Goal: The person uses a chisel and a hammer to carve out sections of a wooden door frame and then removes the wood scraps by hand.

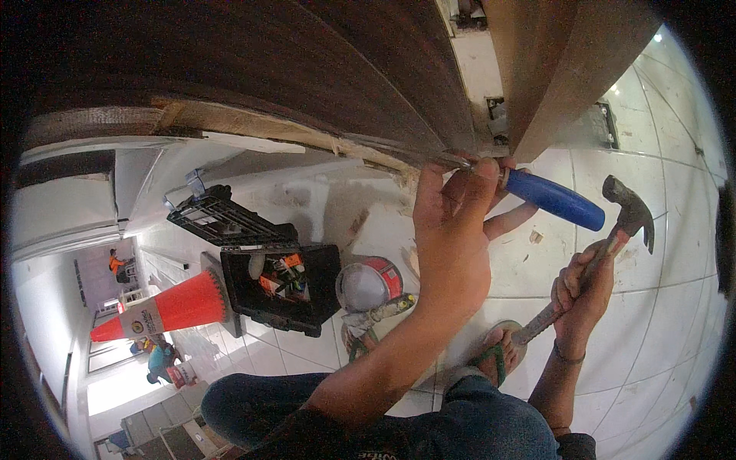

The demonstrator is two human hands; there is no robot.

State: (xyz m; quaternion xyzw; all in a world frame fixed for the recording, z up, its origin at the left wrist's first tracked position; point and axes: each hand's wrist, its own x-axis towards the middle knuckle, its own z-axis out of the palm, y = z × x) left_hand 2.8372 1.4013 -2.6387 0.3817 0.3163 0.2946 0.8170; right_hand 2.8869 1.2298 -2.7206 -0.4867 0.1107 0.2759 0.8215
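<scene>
A chisel with a blue handle (556, 201) is gripped near its neck by my left hand (460, 230), fingers closed round the metal. Its blade points left toward the edge of the dark wooden panel (368, 61), where my fingers partly hide the tip. On the right, my right hand (586, 287) is wrapped round the shaft of a claw hammer (630, 207). The hammer's head stands just beyond the butt of the chisel handle, apart from it. A lighter brown board (571, 57) rises beside the panel, with a pale strip and metal fittings between them.
An open black toolbox (284, 295) with assorted tools stands on the left, next to an orange-and-white traffic cone (180, 307). Near my feet is a round tub (370, 284). White floor tiles (644, 322) carry wood chips. Other people (162, 360) are far left.
</scene>
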